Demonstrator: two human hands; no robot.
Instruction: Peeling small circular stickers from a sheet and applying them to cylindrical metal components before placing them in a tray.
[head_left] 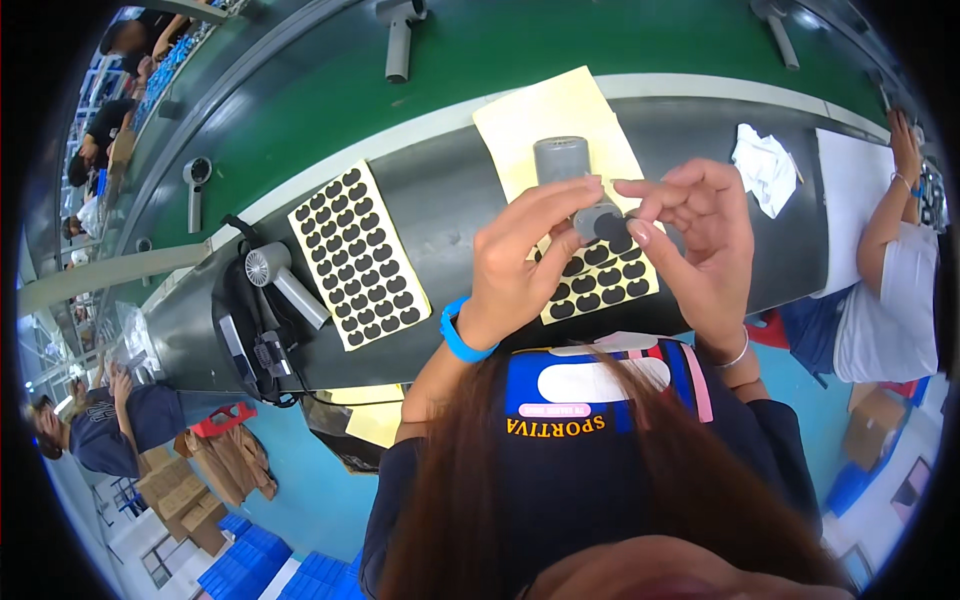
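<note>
While both hands meet over the counter point(450, 190), left hand point(515, 265) and right hand point(700, 235) fingers pinch a grey part point(597, 222) above a yellow sheet point(560, 115) of black pads; second sheet point(360, 255) lies left.

Blue wristband point(462, 338) left wrist; thin silver bracelet point(735, 356) right; dark navy top point(600, 470).
</note>
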